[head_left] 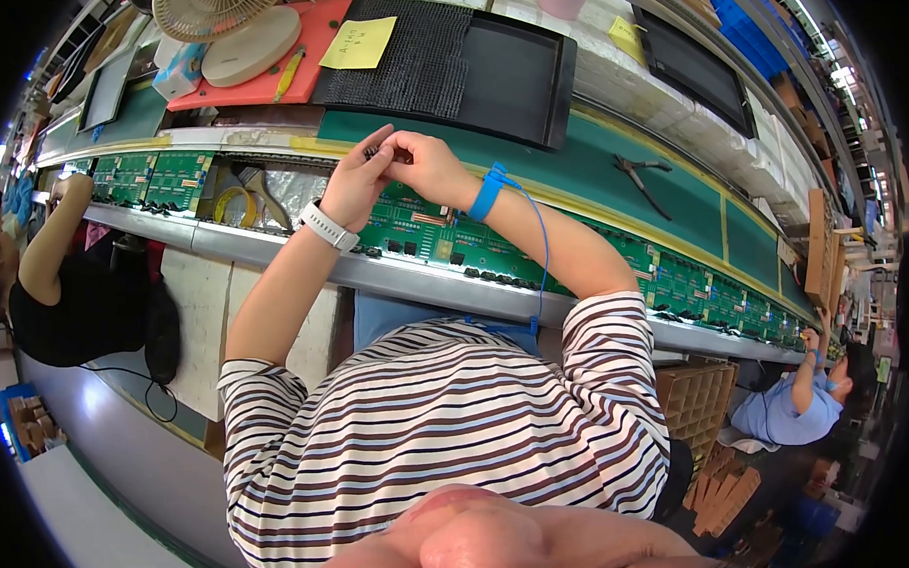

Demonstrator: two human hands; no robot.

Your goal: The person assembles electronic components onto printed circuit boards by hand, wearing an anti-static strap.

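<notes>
Both of my hands meet above the assembly line, just in front of a black tray (512, 81) partly filled with rows of small dark parts. Between the thumb and fingers of my left hand (354, 185) sit small dark electronic parts (371, 153). My right hand (431, 167) is closed in a pinch against the left fingertips; what it grips is hidden by the fingers. Below the hands lies a green circuit board (417, 223) carrying several components. A white watch band circles my left wrist, and a blue wrist strap (489, 192) with a cord circles my right.
Pliers (642, 180) lie on the green mat to the right. A brush (264, 199) and a yellow tape roll (235, 206) rest left of the board. More circuit boards (687, 285) line the rail. A fan (216, 10) stands at the back left. Co-workers sit on both sides.
</notes>
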